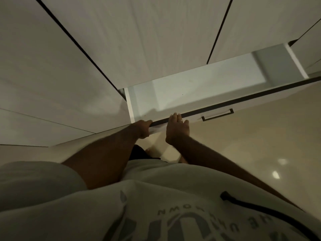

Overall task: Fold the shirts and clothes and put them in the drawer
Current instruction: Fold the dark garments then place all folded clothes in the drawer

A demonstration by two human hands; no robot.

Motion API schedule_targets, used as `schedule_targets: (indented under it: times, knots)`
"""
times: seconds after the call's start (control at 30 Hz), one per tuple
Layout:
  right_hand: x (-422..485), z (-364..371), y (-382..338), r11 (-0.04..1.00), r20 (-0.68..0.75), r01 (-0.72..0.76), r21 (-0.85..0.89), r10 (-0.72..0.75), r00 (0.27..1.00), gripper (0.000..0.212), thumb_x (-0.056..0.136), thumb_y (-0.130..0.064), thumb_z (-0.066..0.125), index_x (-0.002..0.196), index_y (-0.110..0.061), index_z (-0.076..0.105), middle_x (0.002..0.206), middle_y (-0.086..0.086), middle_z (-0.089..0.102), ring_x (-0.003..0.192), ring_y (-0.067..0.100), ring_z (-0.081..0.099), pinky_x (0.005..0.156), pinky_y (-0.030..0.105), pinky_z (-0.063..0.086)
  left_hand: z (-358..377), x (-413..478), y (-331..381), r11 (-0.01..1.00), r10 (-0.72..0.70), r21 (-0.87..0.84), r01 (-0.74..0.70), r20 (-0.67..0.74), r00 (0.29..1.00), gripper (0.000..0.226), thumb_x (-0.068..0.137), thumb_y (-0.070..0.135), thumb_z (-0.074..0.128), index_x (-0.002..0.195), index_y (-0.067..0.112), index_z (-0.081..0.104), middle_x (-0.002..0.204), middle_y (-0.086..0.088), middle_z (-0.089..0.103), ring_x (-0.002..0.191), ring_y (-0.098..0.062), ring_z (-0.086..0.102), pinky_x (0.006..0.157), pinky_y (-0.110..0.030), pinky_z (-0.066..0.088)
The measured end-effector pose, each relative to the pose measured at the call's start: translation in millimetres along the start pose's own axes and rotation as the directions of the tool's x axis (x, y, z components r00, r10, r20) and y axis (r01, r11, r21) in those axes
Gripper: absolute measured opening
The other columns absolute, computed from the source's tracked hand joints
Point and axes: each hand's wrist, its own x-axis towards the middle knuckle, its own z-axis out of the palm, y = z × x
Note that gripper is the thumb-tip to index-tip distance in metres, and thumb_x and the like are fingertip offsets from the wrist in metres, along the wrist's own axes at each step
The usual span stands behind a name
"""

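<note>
Clearly the work is at the drawer stage, yet nothing has gone in so far as can be seen. One drawer [199,87] stands pulled out from the pale wardrobe [139,40], and the part of its white inside that shows holds no clothes. No folded shirt or other garment lies anywhere in view apart from the T-shirt [173,197] the person is wearing, so I cannot tell how much folding is done or where the clothes to be stored are.

Both hands are on the drawer's front edge. The left hand [143,128] has its fingers curled over the top of that edge near the left corner, gripping it. The right hand [177,127] rests just beside it with fingers fairly straight, laid over the same edge and holding nothing else. One dark bar handle [218,114] sits on the drawer front, to the right of both hands and untouched.

By count: one open drawer, one handle, two hands, no loose clothes visible. The glossy floor [260,145] lies below. My judgement is that the storing is either just beginning or just ended; which of the two the view does not settle.
</note>
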Motion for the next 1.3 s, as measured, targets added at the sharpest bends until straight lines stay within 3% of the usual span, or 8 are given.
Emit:
schedule_targets:
  times: [0.07, 0.17, 0.27, 0.4, 0.53, 0.7, 0.97, 1.3]
  knots:
    - [-1, 4, -16, 0.999, 0.031, 0.041, 0.022, -0.041, 0.999, 0.093, 0.095, -0.029, 0.062, 0.161, -0.002, 0.002, 0.17, 0.018, 0.001, 0.158, 0.034, 0.004, 0.122, 0.055, 0.022, 9, -8, -9, 0.999, 0.021, -0.025, -0.022, -0.007, 1.0, 0.066, 0.096, 0.018, 0.062, 0.154, 0.014, 0.031, 0.141, -0.018, 0.052, 0.124, -0.033, 0.055, 0.099, -0.039, 0.049]
    - [-1, 17, -33, 0.996, 0.072, 0.047, 0.08, -0.053, 0.996, 0.095, 0.095, -0.025, 0.063, 0.163, -0.008, -0.001, 0.171, 0.013, -0.005, 0.158, 0.03, 0.0, 0.123, 0.054, 0.02, 21, -19, -14, 0.992, 0.118, 0.04, -0.116, -0.056, 0.991, 0.087, 0.093, 0.008, 0.063, 0.161, 0.008, 0.008, 0.156, -0.02, 0.035, 0.134, -0.035, 0.048, 0.102, -0.042, 0.048]
    - [-9, 38, -52, 0.986, 0.027, -0.084, 0.141, 0.081, 0.996, 0.102, 0.093, -0.022, 0.066, 0.162, -0.012, -0.009, 0.17, 0.01, -0.015, 0.158, 0.031, -0.002, 0.123, 0.055, 0.019, 35, -26, -25, 0.927, 0.288, 0.282, -0.247, -0.113, 0.951, 0.101, 0.089, 0.006, 0.067, 0.159, 0.002, -0.005, 0.167, -0.022, 0.009, 0.143, -0.038, 0.037, 0.105, -0.045, 0.048]
    - [-13, 52, -96, 0.918, 0.07, -0.265, 0.296, 0.256, 0.964, 0.112, 0.09, -0.021, 0.07, 0.161, -0.016, -0.016, 0.167, 0.011, -0.024, 0.158, 0.033, -0.003, 0.123, 0.056, 0.02, 38, -19, -49, 0.871, 0.414, 0.281, -0.403, 0.022, 0.91, 0.109, 0.089, 0.019, 0.071, 0.158, 0.0, -0.011, 0.168, -0.022, -0.007, 0.154, -0.037, 0.013, 0.122, -0.044, 0.029]
    - [-10, 59, -132, 0.838, 0.09, -0.38, 0.391, 0.376, 0.922, 0.118, 0.088, -0.027, 0.073, 0.16, -0.01, -0.019, 0.166, 0.015, -0.026, 0.158, 0.033, -0.005, 0.122, 0.054, 0.023, 42, -17, -54, 0.843, 0.481, 0.244, -0.479, 0.057, 0.875, 0.111, 0.09, 0.023, 0.073, 0.159, 0.001, -0.012, 0.168, -0.019, -0.009, 0.154, -0.035, 0.017, 0.122, -0.042, 0.028]
    - [-23, 72, -149, 0.801, 0.103, -0.412, 0.434, 0.41, 0.906, 0.122, 0.086, -0.044, 0.077, 0.162, -0.013, -0.013, 0.17, 0.012, -0.018, 0.158, 0.033, 0.003, 0.117, 0.054, 0.036, 57, -33, -48, 0.787, 0.555, 0.269, -0.555, 0.085, 0.827, 0.116, 0.088, 0.036, 0.076, 0.159, 0.002, -0.01, 0.167, -0.021, -0.011, 0.155, -0.035, 0.011, 0.124, -0.042, 0.024]
    - [-59, 104, -168, 0.746, 0.168, -0.48, 0.462, 0.457, 0.873, 0.124, 0.084, -0.037, 0.082, 0.162, -0.013, -0.011, 0.171, 0.007, -0.015, 0.158, 0.03, 0.005, 0.116, 0.052, 0.04, 99, -47, -46, 0.716, 0.598, 0.307, -0.627, 0.193, 0.778, 0.133, 0.081, 0.049, 0.081, 0.158, 0.008, -0.02, 0.166, -0.016, -0.024, 0.156, -0.032, -0.009, 0.127, -0.044, 0.016]
    - [-101, 141, -172, 0.631, 0.239, -0.543, 0.554, 0.504, 0.83, 0.124, 0.082, -0.036, 0.083, 0.163, -0.015, -0.009, 0.172, 0.005, -0.011, 0.158, 0.031, 0.008, 0.118, 0.052, 0.038, 130, -86, -26, 0.654, 0.614, 0.311, -0.689, 0.313, 0.724, 0.122, 0.087, 0.05, 0.074, 0.158, 0.013, -0.019, 0.167, -0.015, -0.018, 0.155, -0.034, -0.012, 0.128, -0.045, 0.003]
